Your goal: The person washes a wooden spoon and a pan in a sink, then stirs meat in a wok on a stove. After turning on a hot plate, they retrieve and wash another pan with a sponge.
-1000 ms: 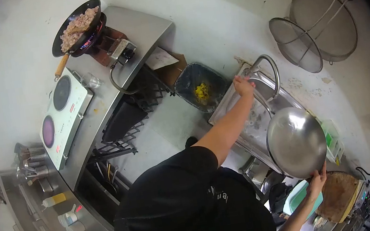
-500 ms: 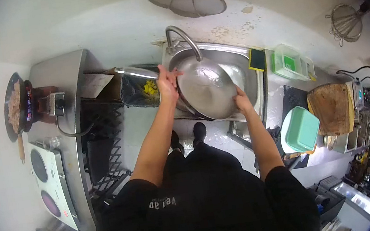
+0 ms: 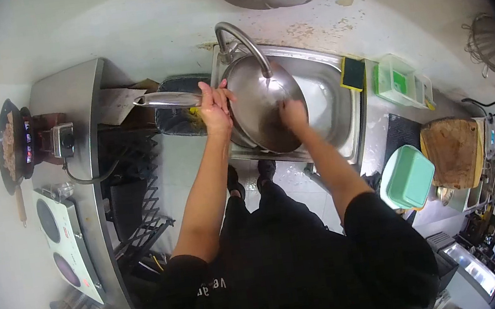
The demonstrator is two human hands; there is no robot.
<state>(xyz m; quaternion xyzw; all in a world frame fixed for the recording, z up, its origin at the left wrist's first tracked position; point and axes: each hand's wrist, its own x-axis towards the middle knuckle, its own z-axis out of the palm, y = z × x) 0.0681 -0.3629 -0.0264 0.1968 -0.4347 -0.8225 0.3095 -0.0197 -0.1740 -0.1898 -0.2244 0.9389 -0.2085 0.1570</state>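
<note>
A large steel frying pan [image 3: 254, 112] is tilted over the sink [image 3: 330, 105], beneath the curved tap [image 3: 244, 40]. My left hand [image 3: 215, 107] holds it where the long metal handle [image 3: 165, 99] meets the rim; the handle points left. Inside the pan, my right hand [image 3: 294, 114] is against or just above the inner surface. Motion blurs its fingers, and I cannot make out anything in them.
A sponge [image 3: 352, 73] lies on the sink's right rim, beside a clear plastic container [image 3: 395, 80]. Left of the sink is a lined bin [image 3: 176, 119]. A green tub [image 3: 411, 177] and wooden board [image 3: 451, 151] stand right. A pan with food [image 3: 9, 147] is far left.
My right hand has left the pan's right rim and moved into the pan. The pan has shifted slightly left, its water is largely gone, and my left hand still holds the handle.
</note>
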